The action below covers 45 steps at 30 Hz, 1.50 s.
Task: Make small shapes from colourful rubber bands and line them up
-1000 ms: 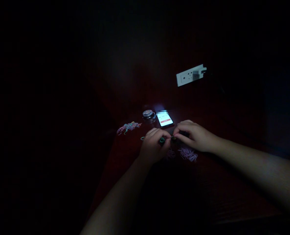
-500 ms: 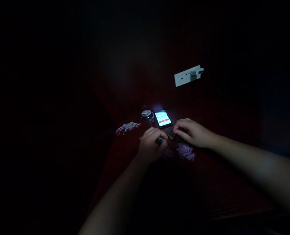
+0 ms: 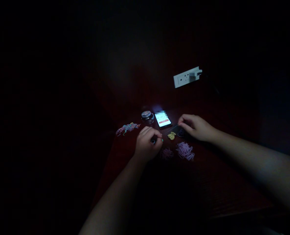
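My left hand (image 3: 148,142) is closed above the table, and bits of green and pale rubber bands show between its curled fingers; how many it holds is hidden. To the right, my right hand (image 3: 192,127) pinches the end of a thin bluish-green rubber band (image 3: 174,127), which stretches toward my left hand. Between the hands lies a small pile of yellow rubber bands (image 3: 171,135). Dark rubber bands (image 3: 180,133) lie under my right fingertips. Closer to me are a purple pile (image 3: 185,151) and a smaller pinkish pile (image 3: 167,153).
A lit phone (image 3: 163,119) lies behind the hands, beside a round clear jar with a lid (image 3: 147,116). Mixed coloured bands (image 3: 128,128) are heaped at the left of the dark red table (image 3: 223,182). On the wall, a socket panel (image 3: 186,77) holds a plug.
My hands have moved apart, the left a little left and the right up and away. The yellow and dark piles now show between them, with a thin band drawn out from my right fingers.
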Available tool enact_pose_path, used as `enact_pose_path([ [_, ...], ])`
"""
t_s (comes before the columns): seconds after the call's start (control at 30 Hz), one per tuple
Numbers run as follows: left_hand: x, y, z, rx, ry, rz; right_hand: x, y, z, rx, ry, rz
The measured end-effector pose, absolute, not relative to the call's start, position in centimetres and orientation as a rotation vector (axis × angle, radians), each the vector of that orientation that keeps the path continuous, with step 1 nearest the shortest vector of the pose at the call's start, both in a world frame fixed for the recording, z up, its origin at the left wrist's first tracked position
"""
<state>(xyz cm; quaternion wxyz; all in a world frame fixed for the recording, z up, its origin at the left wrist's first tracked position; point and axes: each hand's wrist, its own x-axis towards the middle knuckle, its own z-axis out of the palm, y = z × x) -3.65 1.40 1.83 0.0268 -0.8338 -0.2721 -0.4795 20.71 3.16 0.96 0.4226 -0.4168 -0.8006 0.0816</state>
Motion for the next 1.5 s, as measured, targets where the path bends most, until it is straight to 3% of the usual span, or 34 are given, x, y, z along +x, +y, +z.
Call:
enact_pose_path([
  [1.5, -4.0, 2.3, 1.8, -2.558, -1.134, -1.244, 19.0, 2.7, 0.9, -0.959, -2.094, 0.221],
])
